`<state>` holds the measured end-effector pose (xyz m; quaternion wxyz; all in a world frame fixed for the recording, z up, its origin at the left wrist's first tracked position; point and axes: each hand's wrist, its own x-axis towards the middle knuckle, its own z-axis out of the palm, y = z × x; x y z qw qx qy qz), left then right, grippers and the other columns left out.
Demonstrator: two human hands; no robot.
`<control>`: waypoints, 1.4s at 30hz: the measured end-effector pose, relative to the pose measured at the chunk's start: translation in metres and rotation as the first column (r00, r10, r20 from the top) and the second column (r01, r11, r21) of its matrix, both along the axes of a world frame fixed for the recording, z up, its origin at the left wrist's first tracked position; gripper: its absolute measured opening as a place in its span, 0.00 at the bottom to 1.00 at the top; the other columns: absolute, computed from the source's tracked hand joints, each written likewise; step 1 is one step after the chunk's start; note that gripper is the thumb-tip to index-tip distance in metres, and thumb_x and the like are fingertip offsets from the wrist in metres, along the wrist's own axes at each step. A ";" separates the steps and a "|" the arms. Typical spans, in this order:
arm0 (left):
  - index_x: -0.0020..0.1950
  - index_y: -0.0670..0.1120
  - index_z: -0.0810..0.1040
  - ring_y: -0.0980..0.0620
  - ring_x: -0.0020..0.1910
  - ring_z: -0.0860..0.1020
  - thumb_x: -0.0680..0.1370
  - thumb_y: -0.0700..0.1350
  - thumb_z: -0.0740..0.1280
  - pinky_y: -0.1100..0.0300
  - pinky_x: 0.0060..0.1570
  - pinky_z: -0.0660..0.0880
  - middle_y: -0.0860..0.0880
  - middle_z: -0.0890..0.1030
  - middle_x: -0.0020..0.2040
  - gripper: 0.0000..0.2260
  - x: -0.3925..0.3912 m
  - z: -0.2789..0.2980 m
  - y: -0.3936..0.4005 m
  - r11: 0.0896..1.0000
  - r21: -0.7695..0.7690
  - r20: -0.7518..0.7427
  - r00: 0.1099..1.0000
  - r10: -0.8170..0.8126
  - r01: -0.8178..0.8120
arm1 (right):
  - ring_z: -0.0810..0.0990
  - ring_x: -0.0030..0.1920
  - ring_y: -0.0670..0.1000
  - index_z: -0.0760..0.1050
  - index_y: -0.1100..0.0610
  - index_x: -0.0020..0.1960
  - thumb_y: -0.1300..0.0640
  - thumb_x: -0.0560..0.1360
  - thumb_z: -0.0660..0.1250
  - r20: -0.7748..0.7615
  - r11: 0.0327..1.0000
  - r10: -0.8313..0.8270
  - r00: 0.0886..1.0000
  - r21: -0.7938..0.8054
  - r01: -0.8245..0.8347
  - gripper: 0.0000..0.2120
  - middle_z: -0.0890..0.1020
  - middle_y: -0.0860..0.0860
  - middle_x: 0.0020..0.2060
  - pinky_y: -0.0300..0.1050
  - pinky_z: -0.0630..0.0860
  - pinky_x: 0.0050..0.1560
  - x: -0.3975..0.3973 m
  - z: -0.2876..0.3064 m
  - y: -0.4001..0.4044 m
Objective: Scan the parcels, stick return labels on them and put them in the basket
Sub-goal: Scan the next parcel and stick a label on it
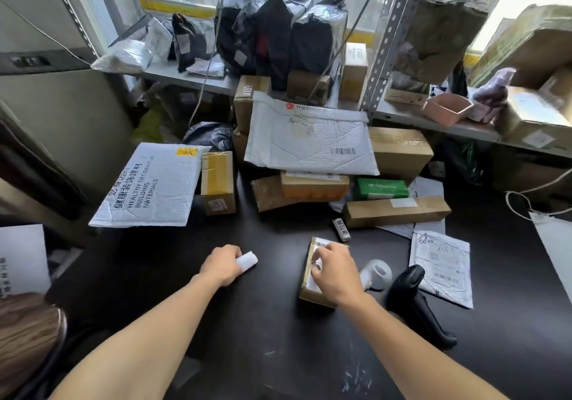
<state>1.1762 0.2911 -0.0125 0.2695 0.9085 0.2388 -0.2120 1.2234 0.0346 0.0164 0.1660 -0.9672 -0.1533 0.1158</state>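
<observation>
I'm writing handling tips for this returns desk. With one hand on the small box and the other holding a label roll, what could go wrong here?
1. The right hand covers much of the small box, so the white label may go on crooked or over its barcode.
2. The left hand is busy with the label roll, so nothing steadies the box.
3. The black scanner beside the forearm could get knocked.

two bare forearms reach in from the bottom edge, uncovered from elbow to wrist, no sleeves showing. the left hand (223, 264) and right hand (335, 271) are bare too, without gloves, rings, watch or wristband.
</observation>
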 end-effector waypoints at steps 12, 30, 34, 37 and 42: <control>0.60 0.40 0.79 0.51 0.44 0.81 0.80 0.39 0.68 0.60 0.46 0.78 0.44 0.85 0.47 0.09 0.018 0.070 -0.032 0.546 -0.838 0.069 0.988 0.137 -0.017 | 0.82 0.42 0.52 0.77 0.53 0.62 0.65 0.75 0.69 -0.606 0.553 0.063 0.793 0.682 0.478 0.17 0.85 0.56 0.48 0.43 0.75 0.42 0.006 0.038 0.030; 0.49 0.38 0.75 0.46 0.49 0.84 0.81 0.34 0.65 0.62 0.38 0.80 0.39 0.82 0.48 0.01 0.030 0.097 -0.068 0.692 -0.718 0.404 0.854 0.327 0.075 | 0.78 0.47 0.49 0.74 0.56 0.39 0.56 0.78 0.70 -0.538 0.628 0.014 0.843 0.660 0.411 0.10 0.79 0.53 0.41 0.41 0.76 0.44 -0.005 0.058 0.003; 0.47 0.39 0.74 0.43 0.48 0.84 0.80 0.32 0.66 0.59 0.40 0.82 0.43 0.80 0.44 0.04 0.033 0.100 -0.078 0.662 -0.745 0.416 0.835 0.361 0.084 | 0.79 0.47 0.50 0.70 0.55 0.40 0.56 0.77 0.70 -0.510 0.581 -0.069 0.858 0.678 0.450 0.11 0.79 0.52 0.42 0.44 0.77 0.46 -0.007 0.059 0.002; 0.48 0.39 0.76 0.42 0.49 0.83 0.79 0.32 0.67 0.56 0.42 0.83 0.41 0.79 0.46 0.03 0.035 0.100 -0.081 0.715 -0.690 0.448 0.841 0.304 0.109 | 0.79 0.47 0.49 0.74 0.55 0.47 0.53 0.75 0.72 -0.376 0.580 -0.205 0.904 0.697 0.421 0.09 0.81 0.51 0.47 0.50 0.78 0.51 -0.003 0.061 0.001; 0.52 0.44 0.78 0.44 0.49 0.83 0.76 0.31 0.70 0.48 0.46 0.83 0.41 0.79 0.50 0.09 0.037 0.101 -0.081 0.776 -0.614 0.493 0.837 0.236 0.143 | 0.76 0.37 0.45 0.81 0.60 0.48 0.57 0.77 0.70 -0.341 0.608 -0.166 0.925 0.703 0.369 0.06 0.83 0.50 0.40 0.39 0.72 0.41 0.002 0.072 0.000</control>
